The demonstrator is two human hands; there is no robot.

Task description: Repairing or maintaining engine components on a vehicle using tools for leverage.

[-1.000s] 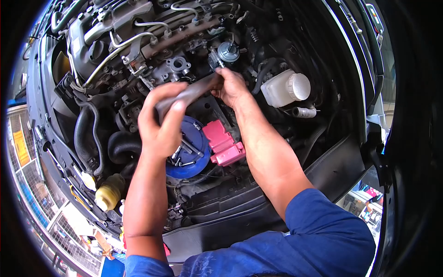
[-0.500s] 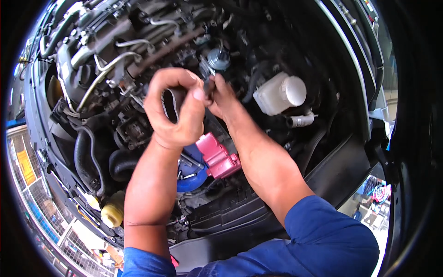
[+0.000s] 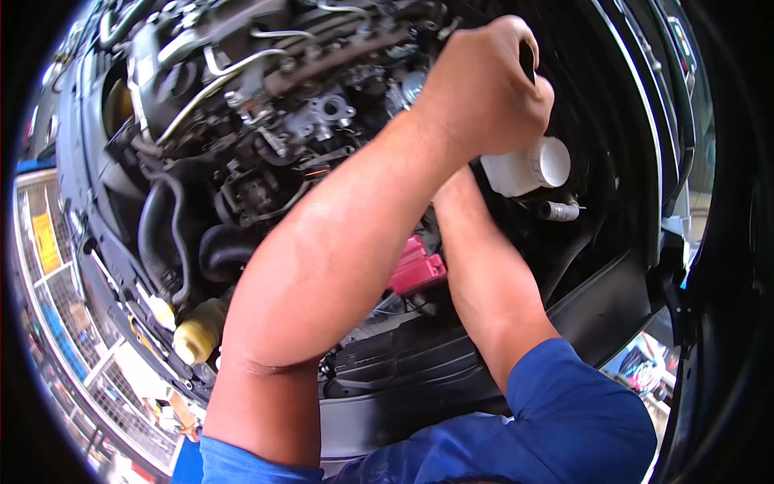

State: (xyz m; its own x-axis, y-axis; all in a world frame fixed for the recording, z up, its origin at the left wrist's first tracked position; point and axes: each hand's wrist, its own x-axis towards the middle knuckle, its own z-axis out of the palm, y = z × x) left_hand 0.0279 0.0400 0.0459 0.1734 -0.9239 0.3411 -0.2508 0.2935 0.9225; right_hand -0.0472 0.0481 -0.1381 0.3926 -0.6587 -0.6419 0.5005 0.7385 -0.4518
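My left hand is raised over the far right part of the engine bay, its fingers curled into a near-fist. A dark gap shows between forefinger and thumb; whatever it grips, if anything, is hidden. Beneath that wrist, my right forearm reaches up, and the right hand with its fingers is covered by the left one. Just left of my left wrist sits a round silvery part, partly covered. A white plastic reservoir with a round white cap stands right beside the hands. A bare metal flange shows on the engine.
A pink-red plastic box lies between my forearms. Thick black hoses and a yellowish capped bottle are on the left. Metal pipes cross the engine top. The fender edge bounds the right side.
My left hand has swung right and away from me, its forearm now crossing over my right hand. The blue tray with tools has become covered by that forearm. The view has shifted slightly.
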